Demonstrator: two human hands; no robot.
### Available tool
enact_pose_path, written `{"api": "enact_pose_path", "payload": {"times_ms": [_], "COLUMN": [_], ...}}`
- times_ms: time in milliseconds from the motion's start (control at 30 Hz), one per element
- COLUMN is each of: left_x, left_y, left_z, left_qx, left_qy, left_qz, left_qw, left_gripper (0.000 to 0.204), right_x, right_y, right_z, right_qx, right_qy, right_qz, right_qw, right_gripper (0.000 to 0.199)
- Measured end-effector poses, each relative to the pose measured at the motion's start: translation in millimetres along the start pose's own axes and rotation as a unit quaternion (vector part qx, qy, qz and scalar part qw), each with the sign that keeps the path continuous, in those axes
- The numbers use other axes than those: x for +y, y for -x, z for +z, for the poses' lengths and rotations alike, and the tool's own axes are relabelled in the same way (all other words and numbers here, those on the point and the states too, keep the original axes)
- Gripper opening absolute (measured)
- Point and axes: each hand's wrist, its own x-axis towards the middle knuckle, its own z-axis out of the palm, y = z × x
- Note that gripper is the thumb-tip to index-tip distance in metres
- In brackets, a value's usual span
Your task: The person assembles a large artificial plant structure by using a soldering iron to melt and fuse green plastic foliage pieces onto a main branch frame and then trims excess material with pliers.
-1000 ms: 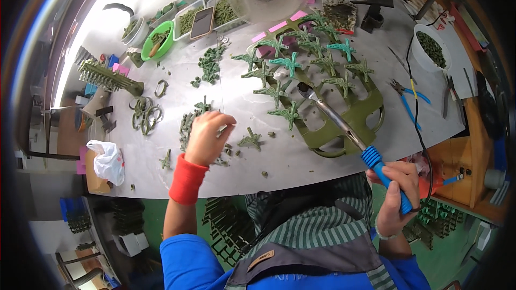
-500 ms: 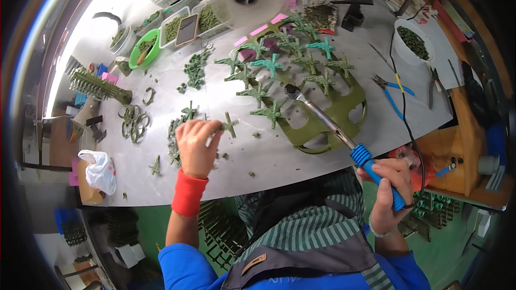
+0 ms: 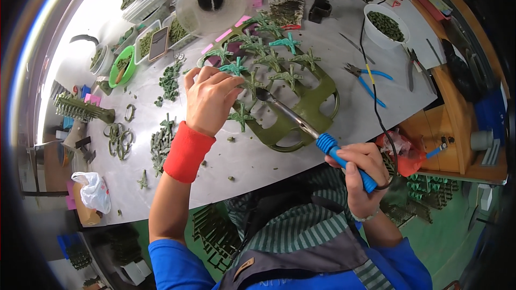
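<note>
My left hand (image 3: pixel 207 99), a red wristband at its wrist, is closed with its fingertips pinching a green cross-shaped piece (image 3: pixel 252 84) above a flat olive-green frame (image 3: pixel 325 88) with rounded cutouts. My right hand (image 3: pixel 361 177) is wrapped round the blue handle of a soldering iron (image 3: pixel 333 151). The iron's metal shaft slants up to the left over the frame, its broad tip beside the held piece. Similar green pieces stand in rows on the frame, a teal one (image 3: pixel 286 43) among them. My left hand partly hides the frame's left side.
Loose green pieces (image 3: pixel 161 145) lie left of my left arm. Blue-handled cutters (image 3: pixel 371 78) and a white tub of green bits (image 3: pixel 387 24) are on the right, near a hanging black cable (image 3: pixel 376 115). A lime-green bowl (image 3: pixel 122 67) and a phone (image 3: pixel 158 43) sit back left.
My left hand has moved up and right, bringing the cross-shaped piece to the iron's tip over the frame. The whole view has shifted; the right hand still grips the soldering iron.
</note>
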Motion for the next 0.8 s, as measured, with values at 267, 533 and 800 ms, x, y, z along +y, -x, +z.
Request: {"api": "enact_pose_path", "payload": {"times_ms": [267,533,800], "left_x": [-2,-5,-6], "left_y": [-6,-4,-5], "left_z": [9,11,12], "left_qx": [-0.012,-0.024,-0.031], "left_qy": [-0.001,-0.005,-0.011], "left_qz": [-0.001,-0.003,-0.006], "left_qw": [1.000,1.000,0.999], "left_gripper": [0.017,0.018,0.018], "right_x": [12,20,22], "right_y": [-3,-4,-7], "right_z": [4,8,11], "right_qx": [0.018,0.022,0.035], "right_qy": [-0.016,-0.020,-0.030], "right_qz": [-0.005,-0.002,0.005], "right_qw": [1.000,1.000,0.999], "right_gripper": [0.020,0.019,0.018]}}
